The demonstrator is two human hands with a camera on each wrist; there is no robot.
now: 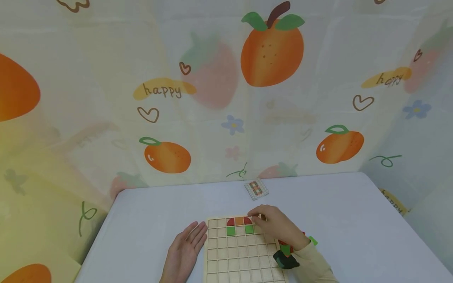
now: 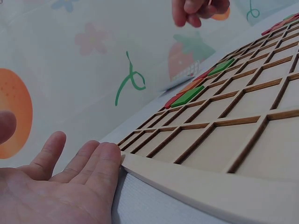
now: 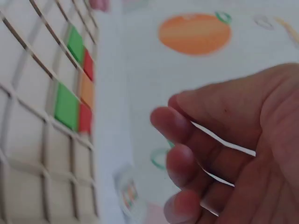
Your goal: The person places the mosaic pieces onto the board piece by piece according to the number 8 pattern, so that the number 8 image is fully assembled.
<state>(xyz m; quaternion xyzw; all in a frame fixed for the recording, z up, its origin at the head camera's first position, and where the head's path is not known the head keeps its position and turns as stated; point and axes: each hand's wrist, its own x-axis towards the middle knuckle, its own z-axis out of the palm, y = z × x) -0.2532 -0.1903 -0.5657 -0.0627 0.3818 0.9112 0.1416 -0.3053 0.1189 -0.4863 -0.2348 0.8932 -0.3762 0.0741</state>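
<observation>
A pale wooden grid board (image 1: 233, 266) lies on the table. Along its far rows sit an orange square tile (image 1: 239, 221), two red rounded-corner tiles (image 1: 231, 222) on either side of it, and two green square tiles (image 1: 231, 231) below the red ones. My left hand (image 1: 184, 249) is palm up with straight fingers, its fingertips right at the board's left edge. Over the far right corner of the board is my right hand (image 1: 277, 225). In the right wrist view its thumb and fingers are loosely bent, with nothing seen between them.
A small stack of pattern cards (image 1: 256, 189) lies beyond the board. Several red and green pieces (image 1: 286, 249) are heaped at the board's right edge, partly behind my right forearm. A dark object (image 1: 285, 260) shows beside that forearm. A fruit-print cloth (image 1: 212, 129) hangs behind the table.
</observation>
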